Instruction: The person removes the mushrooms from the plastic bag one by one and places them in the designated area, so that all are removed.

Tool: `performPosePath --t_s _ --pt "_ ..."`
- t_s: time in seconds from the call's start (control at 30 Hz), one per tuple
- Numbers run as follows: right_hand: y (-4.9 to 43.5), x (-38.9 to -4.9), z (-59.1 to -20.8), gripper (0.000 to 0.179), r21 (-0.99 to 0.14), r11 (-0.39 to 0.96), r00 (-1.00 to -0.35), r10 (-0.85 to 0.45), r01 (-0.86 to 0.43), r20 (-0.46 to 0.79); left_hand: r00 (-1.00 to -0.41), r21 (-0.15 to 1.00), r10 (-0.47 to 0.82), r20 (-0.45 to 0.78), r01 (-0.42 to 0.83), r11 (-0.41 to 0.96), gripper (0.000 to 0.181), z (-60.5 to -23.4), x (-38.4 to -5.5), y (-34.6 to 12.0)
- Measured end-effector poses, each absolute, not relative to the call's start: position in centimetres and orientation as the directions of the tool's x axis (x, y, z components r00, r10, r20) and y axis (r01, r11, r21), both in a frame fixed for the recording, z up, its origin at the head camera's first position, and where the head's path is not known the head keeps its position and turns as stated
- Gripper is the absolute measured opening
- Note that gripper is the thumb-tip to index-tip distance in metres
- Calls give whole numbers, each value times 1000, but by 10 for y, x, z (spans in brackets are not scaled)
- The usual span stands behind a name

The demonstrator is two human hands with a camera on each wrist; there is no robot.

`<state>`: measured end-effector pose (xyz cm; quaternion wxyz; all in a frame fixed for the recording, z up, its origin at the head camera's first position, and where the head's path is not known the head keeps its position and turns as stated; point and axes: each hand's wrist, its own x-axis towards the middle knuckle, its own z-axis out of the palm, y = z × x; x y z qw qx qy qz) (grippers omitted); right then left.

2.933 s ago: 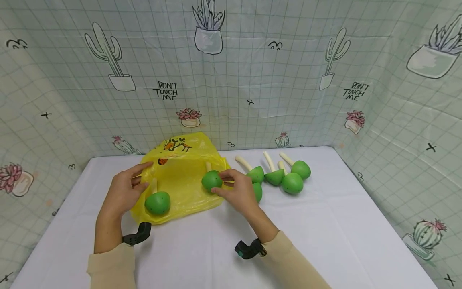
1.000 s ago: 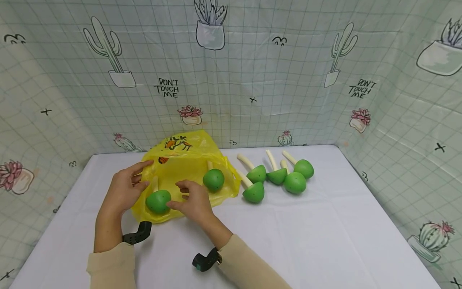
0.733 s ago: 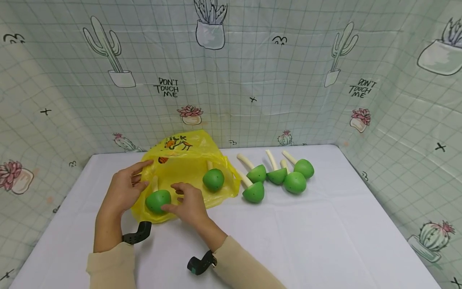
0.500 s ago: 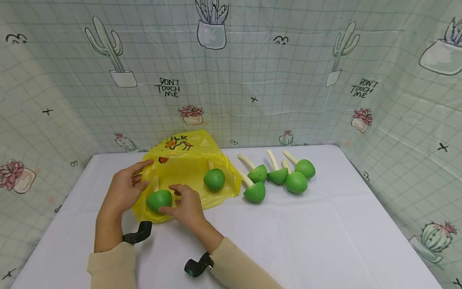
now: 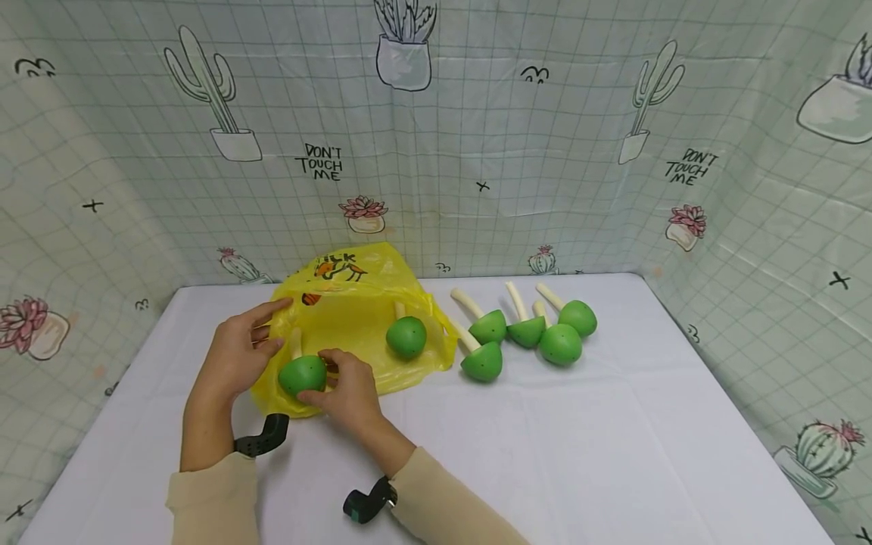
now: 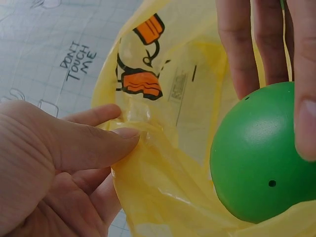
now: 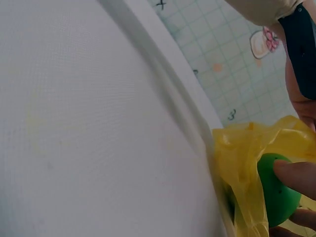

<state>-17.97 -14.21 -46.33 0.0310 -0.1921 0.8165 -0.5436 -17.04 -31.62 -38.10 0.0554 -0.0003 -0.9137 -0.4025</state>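
A yellow plastic bag [image 5: 350, 318] lies with its mouth towards me. My left hand [image 5: 235, 352] pinches the bag's left edge between thumb and fingers, as the left wrist view shows. Just inside that edge is a toy mushroom with a green cap [image 5: 298, 376] and a pale stem. My right hand [image 5: 353, 392] holds this cap [image 6: 256, 148] from its right side, thumb on the near face and fingers behind. In the right wrist view the thumb lies on the cap [image 7: 274, 197]. A second green mushroom [image 5: 406, 337] rests in the bag's right part.
Several more green mushrooms [image 5: 560, 345] lie on the white table [image 5: 579, 454] right of the bag, stems pointing away. The nearest one [image 5: 482, 362] lies beside the bag's right edge. A printed cloth [image 5: 436, 174] hangs behind the table and at both sides.
My right hand has let go of the mushroom in the bag's right part and moved left. Its thumb and fingers have come round the left mushroom. The left hand stays at the bag's edge.
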Motion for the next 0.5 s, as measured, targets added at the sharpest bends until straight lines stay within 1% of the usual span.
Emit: performPosePath --t_s 0.5 --pt "-150 -179 -470 58 -917 301 -934 -317 -262 163 -994 745 -43 100 46 665 64 -380 -169 -317"
